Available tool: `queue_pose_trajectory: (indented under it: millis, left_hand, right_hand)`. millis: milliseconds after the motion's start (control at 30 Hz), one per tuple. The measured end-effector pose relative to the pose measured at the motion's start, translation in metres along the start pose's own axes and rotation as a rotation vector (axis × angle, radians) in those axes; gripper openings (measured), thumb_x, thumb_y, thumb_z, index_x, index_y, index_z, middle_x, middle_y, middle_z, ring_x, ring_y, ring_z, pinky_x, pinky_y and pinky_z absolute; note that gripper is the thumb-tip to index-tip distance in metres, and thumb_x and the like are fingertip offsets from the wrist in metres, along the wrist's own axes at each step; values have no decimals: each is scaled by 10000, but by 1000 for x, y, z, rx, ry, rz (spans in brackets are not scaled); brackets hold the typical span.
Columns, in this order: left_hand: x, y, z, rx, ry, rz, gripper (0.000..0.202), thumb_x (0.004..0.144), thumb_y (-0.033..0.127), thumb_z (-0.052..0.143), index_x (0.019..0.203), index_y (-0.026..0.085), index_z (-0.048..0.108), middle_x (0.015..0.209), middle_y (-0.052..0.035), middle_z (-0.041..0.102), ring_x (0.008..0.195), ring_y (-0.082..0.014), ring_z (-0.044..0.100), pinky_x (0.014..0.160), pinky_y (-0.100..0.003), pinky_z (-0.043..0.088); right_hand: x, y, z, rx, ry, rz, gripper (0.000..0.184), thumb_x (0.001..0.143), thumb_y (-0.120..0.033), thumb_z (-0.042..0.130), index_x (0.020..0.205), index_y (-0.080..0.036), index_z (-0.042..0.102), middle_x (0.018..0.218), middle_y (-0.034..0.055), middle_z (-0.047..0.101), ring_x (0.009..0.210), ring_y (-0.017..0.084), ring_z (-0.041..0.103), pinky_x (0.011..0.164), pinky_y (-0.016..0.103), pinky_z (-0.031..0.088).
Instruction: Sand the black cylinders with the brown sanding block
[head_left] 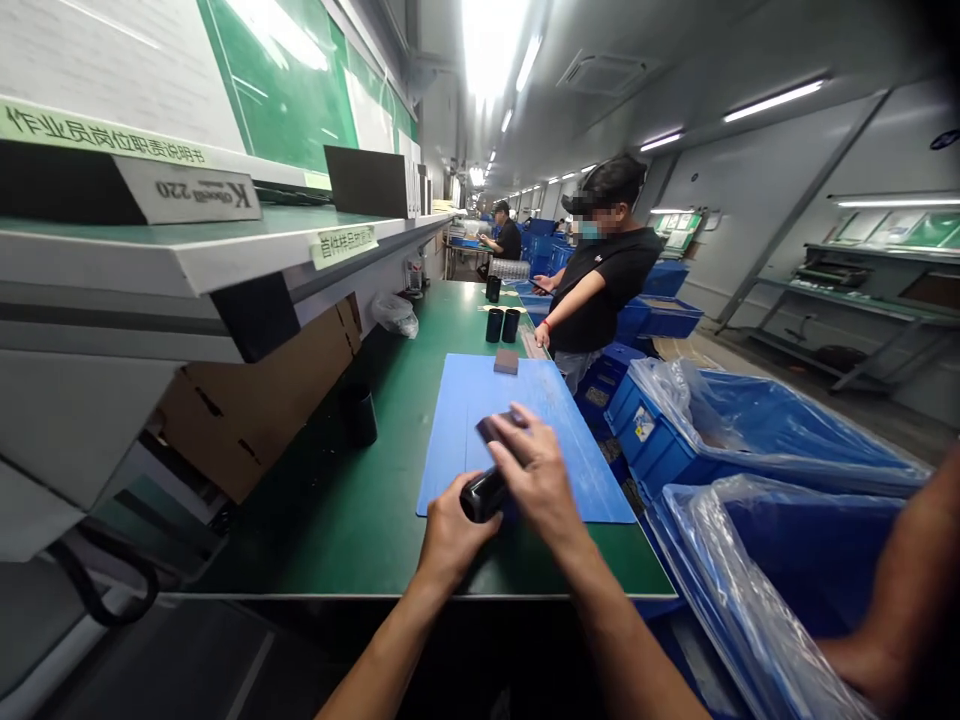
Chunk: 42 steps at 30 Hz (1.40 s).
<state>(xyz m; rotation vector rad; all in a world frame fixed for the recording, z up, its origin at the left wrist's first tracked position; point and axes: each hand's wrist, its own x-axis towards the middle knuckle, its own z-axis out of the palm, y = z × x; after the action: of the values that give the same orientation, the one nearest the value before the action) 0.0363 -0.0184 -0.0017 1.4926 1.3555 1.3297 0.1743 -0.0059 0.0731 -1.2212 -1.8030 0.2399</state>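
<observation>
My left hand (454, 530) is closed around a glossy black hollow cylinder (484, 492), tilted with its open end toward me. My right hand (536, 470) is over the far end of the cylinder, fingers bent around a dark brown block (491, 428) that looks like a sanding sponge. Some motion blur softens that hand, and whether the block touches the cylinder is hidden. Under both hands lies a blue mat (585, 440). A second brown block (506, 361) rests at the mat's far edge.
More black cylinders (494, 325) stand beyond the mat on the green table (401, 400), and another cylinder (358, 415) stands left. Plastic-lined blue bins (660, 450) line the right side. A co-worker (607, 270) stands at the right edge; another person's arm (907, 580) reaches into the near bin.
</observation>
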Motion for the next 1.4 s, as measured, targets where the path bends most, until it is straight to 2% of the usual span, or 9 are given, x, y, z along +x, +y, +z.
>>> queue_pose_trajectory:
  millis: [167,267,433,567,700,833,1167,1300,1400]
  left_hand:
    - [-2,5,-1,74,0,35,438,677,191,781,1102,219,678,987,-16,759,908,-215,717,847,-324,553]
    - [-3,6,-1,85,2,15,449,676,200,793,1106,223,667,1001,-14,755,929,-218,714,856,-321,545]
    - [-3,5,-1,37,2,24,466,687,235,815,1125,217,655,1030,-15,750,939,-207,709,866,-306,542]
    - [-6,6,-4,-61,0,60,463,733,281,803,1161,215,641,1095,-37,746,991,-209,713,881,-296,554]
    - [-11,7,-5,-45,45,80,436,733,280,804,1120,219,613,1281,-82,690,1117,-228,689,988,-345,529]
    - [-14,5,-4,-5,56,148,434,740,232,785,1125,226,584,1272,-76,687,1158,-227,668,1032,-377,512]
    - [-10,0,-3,138,91,252,433,724,196,776,1124,216,611,1149,-67,687,1104,-246,664,998,-400,520]
    - [-11,1,-3,86,50,225,473,754,229,776,1193,233,601,1275,-66,666,1178,-241,649,1052,-393,496]
    - [-12,3,-5,86,28,186,473,773,257,774,1214,242,605,1199,-46,697,1109,-224,676,988,-362,530]
  right_hand:
    - [-4,39,-49,255,100,229,393,931,-472,624,1277,-295,683,1438,69,562,1330,301,518,1097,487,452]
    - [-31,46,-54,265,52,272,391,940,-462,613,1292,-301,668,1428,72,570,1325,308,528,1073,494,476]
    - [-62,18,-37,-70,-36,-26,427,950,-315,607,1375,-358,596,1500,66,469,1362,335,449,1127,599,384]
    - [-72,-3,-29,-64,-113,-145,506,956,-237,577,1444,-355,516,1522,72,429,1371,329,432,1099,578,428]
    - [-78,2,-26,-26,-58,-3,457,964,-303,578,1418,-349,546,1504,70,450,1358,322,459,1118,562,418]
    - [-79,9,-26,136,-39,200,415,948,-399,605,1356,-323,615,1479,62,502,1344,301,501,1135,506,418]
    - [-75,-4,-23,990,81,702,479,895,-495,668,1303,-245,667,1359,66,650,1335,299,538,1133,459,430]
    - [-72,-13,-23,1173,38,792,516,890,-492,673,1328,-220,648,1298,87,684,1242,310,613,1080,459,487]
    - [-69,-7,-27,1033,8,739,526,914,-509,628,1357,-226,623,1322,102,663,1231,328,613,1068,507,485]
